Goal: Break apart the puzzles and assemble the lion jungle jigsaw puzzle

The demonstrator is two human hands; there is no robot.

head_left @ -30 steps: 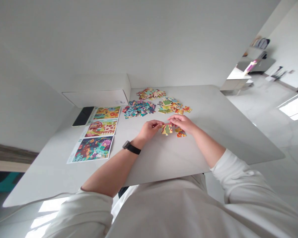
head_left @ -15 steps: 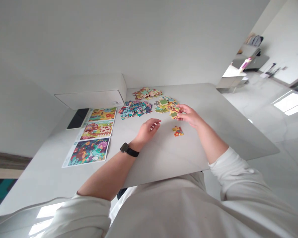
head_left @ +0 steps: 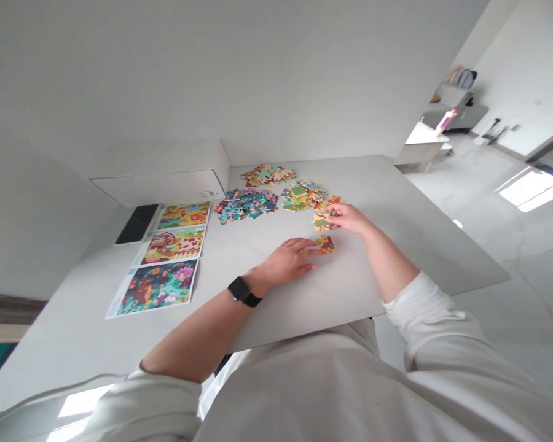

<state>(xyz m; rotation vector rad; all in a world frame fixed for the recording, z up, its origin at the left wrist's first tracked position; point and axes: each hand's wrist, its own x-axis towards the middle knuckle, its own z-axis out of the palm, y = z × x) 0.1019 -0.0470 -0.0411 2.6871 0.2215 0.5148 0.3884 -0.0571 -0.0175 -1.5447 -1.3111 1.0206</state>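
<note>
A white cardboard box (head_left: 161, 173) lay closed at the far edge of a pale tabletop (head_left: 350, 294), so whatever it held was hidden. A small label (head_left: 214, 194) on its end carried print too small to read, and no brand could be made out. To the right of the box sat three loose heaps of jigsaw pieces: a mixed heap (head_left: 268, 175) farthest from the person, a teal-heavy heap (head_left: 246, 204) just beside the box's near corner, and a yellow-and-green heap (head_left: 301, 197) farther right of it. Each held too many pieces to count. Three printed picture sheets (head_left: 172, 244), each a colourful scene, ran in a row from the box toward the person, and one black smartphone (head_left: 137, 224) lay beside that row, also in front of the box. Well right of the box, the right hand (head_left: 348, 220) pinched a yellow-green jigsaw piece (head_left: 321, 223) between fingers and thumb, just off the yellow-and-green heap. The left hand (head_left: 286, 261), with a black wristwatch (head_left: 238, 290) on its wrist, lay open on the table, grasping nothing, its fingertips (head_left: 312, 248) just beside a small orange-and-yellow cluster of pieces (head_left: 325, 244).
</note>
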